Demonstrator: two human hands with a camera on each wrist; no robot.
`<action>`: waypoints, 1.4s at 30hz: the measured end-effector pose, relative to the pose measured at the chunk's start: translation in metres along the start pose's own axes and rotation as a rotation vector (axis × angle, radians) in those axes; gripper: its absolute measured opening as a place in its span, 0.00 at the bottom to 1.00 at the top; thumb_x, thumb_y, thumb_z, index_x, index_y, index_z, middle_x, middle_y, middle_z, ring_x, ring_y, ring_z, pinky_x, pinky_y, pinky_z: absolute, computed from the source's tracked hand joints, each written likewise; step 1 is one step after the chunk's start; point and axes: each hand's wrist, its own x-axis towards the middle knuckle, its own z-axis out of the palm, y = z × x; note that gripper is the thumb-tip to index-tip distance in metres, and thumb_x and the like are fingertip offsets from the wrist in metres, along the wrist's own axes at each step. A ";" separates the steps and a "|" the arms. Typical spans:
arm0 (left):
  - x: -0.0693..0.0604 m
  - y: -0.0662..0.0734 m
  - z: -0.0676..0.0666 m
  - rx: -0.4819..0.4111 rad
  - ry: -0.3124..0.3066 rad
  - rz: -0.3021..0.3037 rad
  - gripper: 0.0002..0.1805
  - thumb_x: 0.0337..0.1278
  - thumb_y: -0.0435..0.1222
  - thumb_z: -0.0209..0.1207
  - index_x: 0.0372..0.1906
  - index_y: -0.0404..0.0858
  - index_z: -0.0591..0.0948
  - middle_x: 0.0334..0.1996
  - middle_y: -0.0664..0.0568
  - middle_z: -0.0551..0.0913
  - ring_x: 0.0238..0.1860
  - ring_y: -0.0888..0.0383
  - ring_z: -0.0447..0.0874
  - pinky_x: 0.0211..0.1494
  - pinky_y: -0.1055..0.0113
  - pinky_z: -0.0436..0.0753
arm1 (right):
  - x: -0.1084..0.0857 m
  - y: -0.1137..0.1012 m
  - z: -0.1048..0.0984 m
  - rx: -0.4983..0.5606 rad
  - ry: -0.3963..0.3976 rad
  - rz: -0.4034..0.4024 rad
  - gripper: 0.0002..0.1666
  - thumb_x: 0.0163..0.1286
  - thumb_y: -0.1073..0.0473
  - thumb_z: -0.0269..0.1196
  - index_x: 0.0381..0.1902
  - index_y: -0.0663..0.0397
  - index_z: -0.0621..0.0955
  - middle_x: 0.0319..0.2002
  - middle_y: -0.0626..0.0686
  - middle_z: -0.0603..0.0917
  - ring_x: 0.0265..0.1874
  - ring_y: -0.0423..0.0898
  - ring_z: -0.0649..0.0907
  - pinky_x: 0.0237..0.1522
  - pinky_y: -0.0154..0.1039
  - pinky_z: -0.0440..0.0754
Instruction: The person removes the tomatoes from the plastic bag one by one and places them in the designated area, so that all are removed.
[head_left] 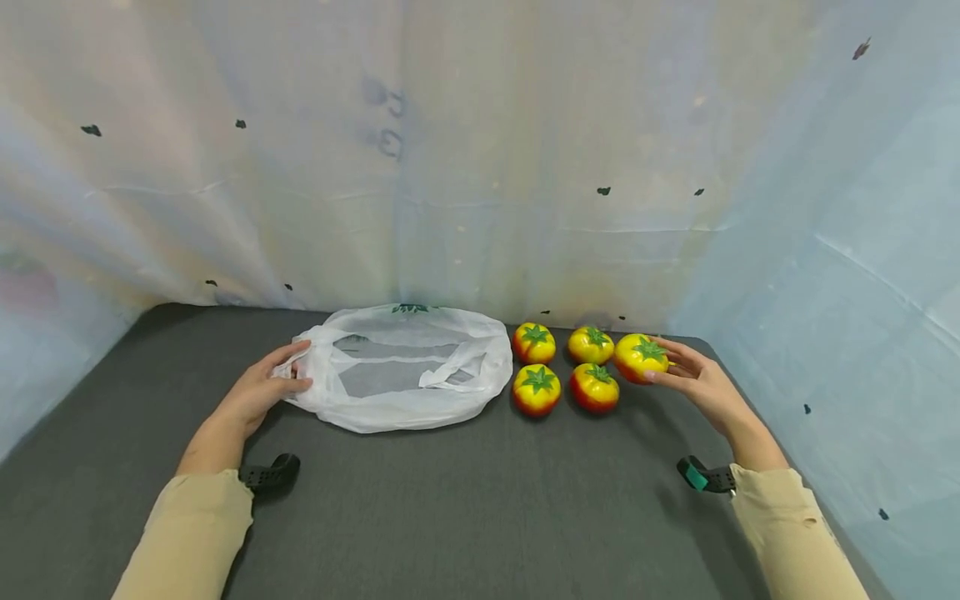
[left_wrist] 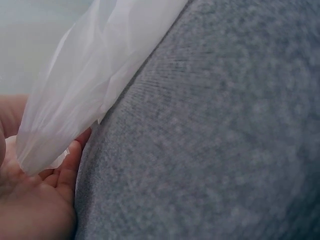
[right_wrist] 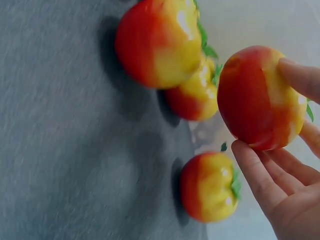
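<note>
My left hand (head_left: 258,387) grips the gathered left end of a white plastic bag (head_left: 405,419), which lies spread on the table with its mouth opened upward. In the left wrist view, the bag's end (left_wrist: 60,115) runs into the palm of the left hand (left_wrist: 42,195). With thumb and fingertips my right hand (head_left: 705,387) holds a yellow-and-red tomato (head_left: 641,358) with a green leafy top. The right wrist view shows this tomato (right_wrist: 260,100) lifted off the table, thumb on one side and fingers on the other.
Several similar tomatoes stand between bag and right hand, including a front one (head_left: 537,390) and a back one (head_left: 590,344). The dark grey table (head_left: 465,517) ends at a pale hanging sheet (head_left: 480,167) behind. Another sheet (head_left: 847,292) borders the right side.
</note>
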 end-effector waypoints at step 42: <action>-0.006 0.012 0.003 0.064 0.121 -0.042 0.37 0.69 0.49 0.49 0.76 0.41 0.52 0.75 0.33 0.41 0.74 0.32 0.35 0.71 0.35 0.49 | -0.007 0.055 0.001 -0.065 -0.012 0.144 0.49 0.68 0.48 0.60 0.77 0.54 0.48 0.73 0.72 0.46 0.70 0.71 0.52 0.64 0.70 0.56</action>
